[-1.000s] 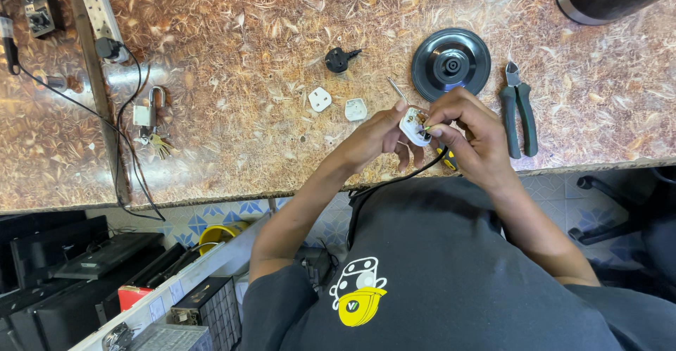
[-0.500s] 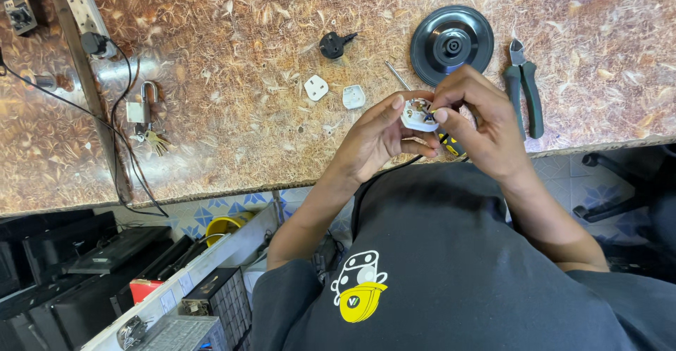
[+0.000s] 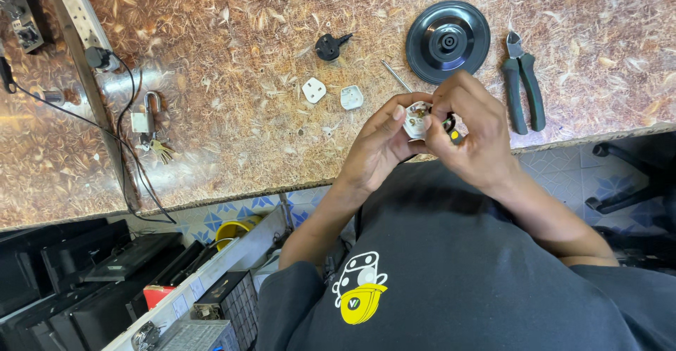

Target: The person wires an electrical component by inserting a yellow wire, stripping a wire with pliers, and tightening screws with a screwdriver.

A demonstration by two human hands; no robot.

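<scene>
Both hands, left hand (image 3: 380, 147) and right hand (image 3: 473, 131), pinch a small white plastic plug body (image 3: 417, 120), opened with brass terminals showing, just above the counter's (image 3: 232, 133) near edge. It looks light, rigid and brittle; best gripped by its outer shell, clear of the thin wire ends.

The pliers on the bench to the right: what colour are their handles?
Dark green, on the pliers, seen in the head view, the only view.
</scene>
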